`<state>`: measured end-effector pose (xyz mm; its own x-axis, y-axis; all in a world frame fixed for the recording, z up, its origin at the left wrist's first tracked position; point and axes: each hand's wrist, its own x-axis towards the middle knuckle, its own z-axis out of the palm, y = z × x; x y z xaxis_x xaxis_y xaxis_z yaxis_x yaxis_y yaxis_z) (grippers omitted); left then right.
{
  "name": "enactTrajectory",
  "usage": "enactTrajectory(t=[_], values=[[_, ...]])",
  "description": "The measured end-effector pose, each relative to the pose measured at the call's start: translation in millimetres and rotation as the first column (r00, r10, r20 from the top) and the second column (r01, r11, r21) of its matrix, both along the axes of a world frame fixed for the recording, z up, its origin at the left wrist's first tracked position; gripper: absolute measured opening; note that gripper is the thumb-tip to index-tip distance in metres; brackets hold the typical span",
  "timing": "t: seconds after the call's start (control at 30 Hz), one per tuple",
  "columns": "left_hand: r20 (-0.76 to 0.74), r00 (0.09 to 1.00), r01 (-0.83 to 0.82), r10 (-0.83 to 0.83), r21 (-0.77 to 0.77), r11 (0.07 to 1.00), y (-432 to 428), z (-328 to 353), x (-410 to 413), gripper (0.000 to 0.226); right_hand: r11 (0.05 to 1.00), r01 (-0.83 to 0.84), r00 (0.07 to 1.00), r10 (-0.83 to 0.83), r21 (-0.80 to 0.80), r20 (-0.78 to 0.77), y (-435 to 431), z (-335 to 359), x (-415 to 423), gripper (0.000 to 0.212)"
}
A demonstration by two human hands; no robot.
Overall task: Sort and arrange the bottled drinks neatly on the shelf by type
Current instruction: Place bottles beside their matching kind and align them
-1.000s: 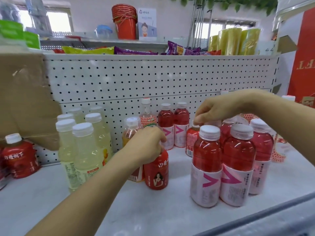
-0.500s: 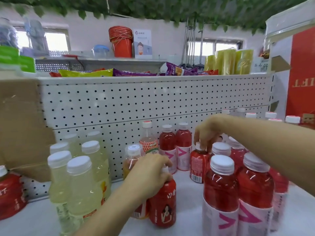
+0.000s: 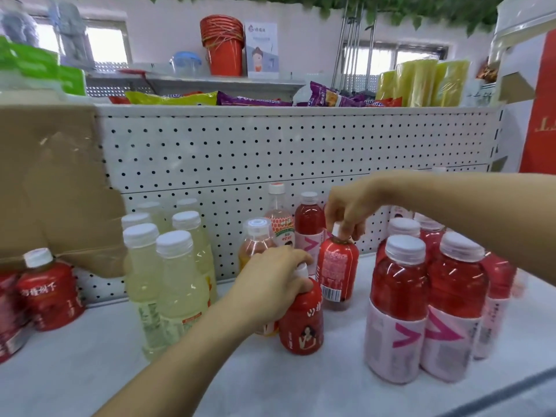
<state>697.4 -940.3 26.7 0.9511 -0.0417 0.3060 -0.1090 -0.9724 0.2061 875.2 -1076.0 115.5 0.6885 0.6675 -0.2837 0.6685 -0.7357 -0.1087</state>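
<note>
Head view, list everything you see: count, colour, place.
Pale yellow bottles: about six, white caps, left of centre.
Large red bottles: at least six, pink labels, mostly right.
Small red bottles: three clear, one far left, two centre.
Peach-tinted bottles: two, centre back.
Cardboard: one, brown, left.
Buckets: stacked, red, top centre.
Snack packets: several, yellow and purple, above pegboard.
Left hand: grips front small red bottle.
Right hand: pinches cap of rear small red bottle.

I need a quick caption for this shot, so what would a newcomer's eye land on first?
First, the two hands in the middle: the left hand grips the top of a small red bottle, the right hand pinches the cap of a second red bottle just behind it. Then the tall pink-labelled red drinks at front right and the pale yellow bottles at left.
</note>
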Motion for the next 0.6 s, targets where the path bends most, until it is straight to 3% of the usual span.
enactTrajectory(t=[0.37, 0.6], values=[[-0.032, 0.998, -0.048, 0.048, -0.002, 0.999, 22.4, 5.5, -87.5, 0.039, 0.952, -0.3, 0.943, 0.306, -0.064, 0.128, 7.2, 4.4, -109.6, 0.015], [0.052, 0.99, -0.103, 0.132, -0.372, 0.922, 24.7, -17.3, -115.7, 0.045, 0.924, -0.379, 0.924, 0.374, 0.055, 0.081, -3.2, -27.0, -154.3, 0.014]])
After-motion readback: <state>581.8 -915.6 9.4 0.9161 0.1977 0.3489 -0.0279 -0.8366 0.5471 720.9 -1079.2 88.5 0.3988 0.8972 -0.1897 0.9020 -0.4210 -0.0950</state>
